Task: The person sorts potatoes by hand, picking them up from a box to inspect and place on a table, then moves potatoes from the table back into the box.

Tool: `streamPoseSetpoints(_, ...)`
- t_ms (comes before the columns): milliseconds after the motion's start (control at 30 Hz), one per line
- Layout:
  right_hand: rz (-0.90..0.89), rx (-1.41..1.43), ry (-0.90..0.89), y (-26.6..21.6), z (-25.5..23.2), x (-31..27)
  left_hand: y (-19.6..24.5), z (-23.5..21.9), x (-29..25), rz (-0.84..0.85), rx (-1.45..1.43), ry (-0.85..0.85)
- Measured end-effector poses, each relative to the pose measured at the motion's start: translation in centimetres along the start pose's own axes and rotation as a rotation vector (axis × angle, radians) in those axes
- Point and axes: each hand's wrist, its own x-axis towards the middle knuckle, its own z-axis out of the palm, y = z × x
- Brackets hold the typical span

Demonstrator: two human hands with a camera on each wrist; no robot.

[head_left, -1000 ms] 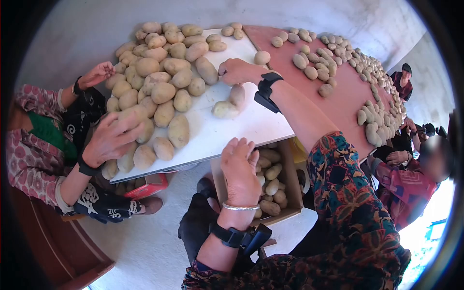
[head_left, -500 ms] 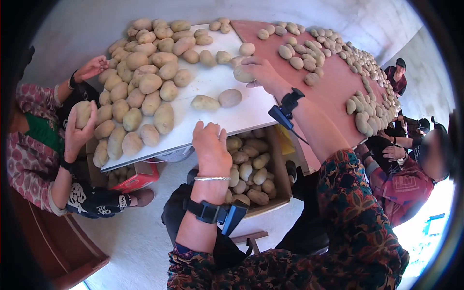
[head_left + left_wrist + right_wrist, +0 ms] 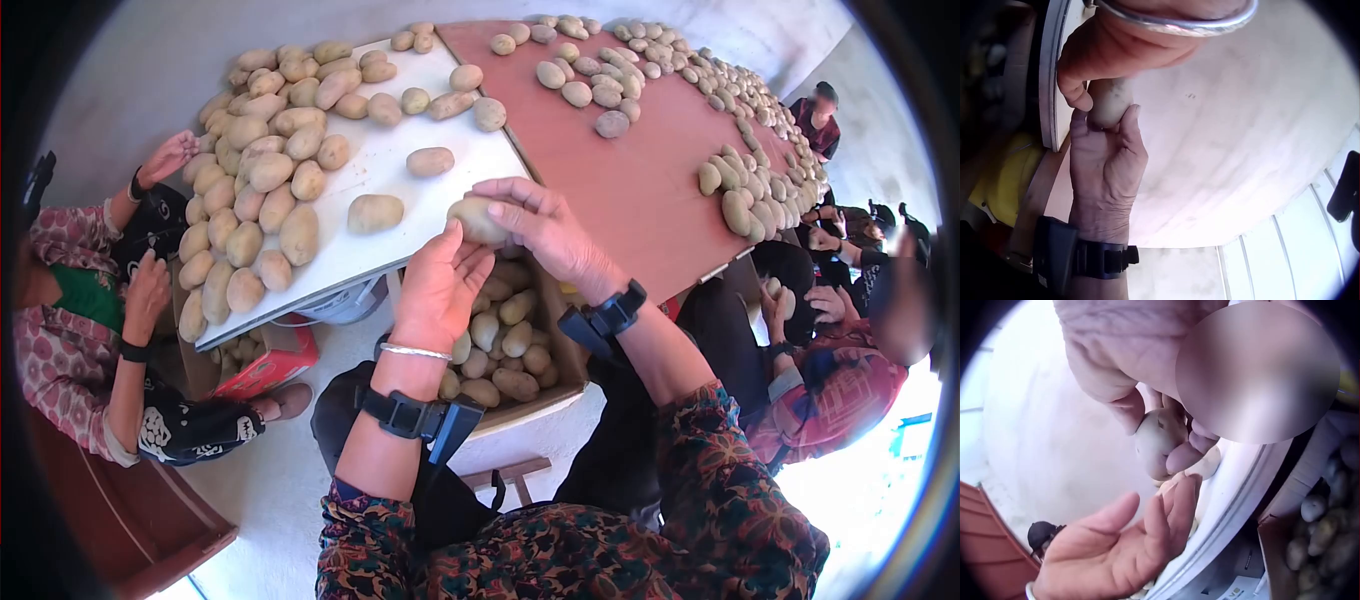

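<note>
Now, by the near edge of the white worktop (image 3: 375,165), the left hand (image 3: 440,285) is relaxed, palm up; the right hand (image 3: 560,235) grips a pale tan, oval potato (image 3: 1157,447), its long axis nearly upright in the right wrist view, a dark mark (image 3: 1160,423) toward its upper end.

Reddish-brown furniture (image 3: 140,500) stands on the pale floor (image 3: 262,480), lower left.

Workroom with potatoes (image 3: 270,172) on tables (image 3: 600,190)
</note>
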Motion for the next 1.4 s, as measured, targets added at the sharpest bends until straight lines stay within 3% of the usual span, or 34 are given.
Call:
streamPoseSetpoints(433, -0.079, -0.361, -0.095, 1.9, 1.7, 0.2, -1.5, -1.0, -0.2, 0.088, -0.027, 0.282)
streamPoseSetpoints(500, 0.039, -0.316, -0.083, 1.5, 1.8, 1.0, -1.7, -1.5, -0.2, 0.153, -0.123, 0.246)
streamPoseSetpoints(633, 0.039, -0.463, -0.096, 1.9, 1.6, 4.7, -1.7, -1.6, 0.1, 0.177, -0.130, 0.362)
streamPoseSetpoints(700, -0.071, -0.810, -0.179, 2.3, 1.6, 7.7, -1.8, -1.9, 0.3, 0.173, -0.186, 0.377)
streamPoseSetpoints(767, -0.100, -0.810, -0.201, 2.7, 1.6, 11.0, -1.6, -1.2, -0.2, 0.189, -0.195, 0.393)
streamPoseSetpoints(833, -0.177, -1.001, -0.154, 1.6, 2.6, 13.3, -1.4, -1.1, -0.2, 0.169, -0.232, 0.375)
streamPoseSetpoints(900, -0.199, -0.981, -0.077, 1.5, 3.9, 15.0, -1.0, -0.9, -0.4, 0.185, -0.247, 0.374)
streamPoseSetpoints(967, -0.220, -1.054, 0.201, 1.5, 5.3, 17.1, -0.7, -0.9, -0.7, 0.165, -0.255, 0.394)
streamPoseSetpoints(1000, -0.157, -1.199, 0.199, 1.2, 5.6, 18.2, -0.7, -1.1, -0.6, 0.174, -0.259, 0.385)
streamPoseSetpoints(1133, -0.234, -1.204, 0.220, 1.2, 7.1, 20.8, -0.2, -1.4, -0.8, 0.151, -0.249, 0.361)
streamPoseSetpoints(1233, -0.082, -1.301, 0.177, 0.5, 7.5, 22.9, -0.6, -2.0, -0.6, 0.230, -0.177, 0.312)
streamPoseSetpoints(1400, -0.097, -1.472, 0.145, 0.9, 7.8, 25.4, 0.6, -1.0, -0.9, 0.133, -0.279, 0.406)
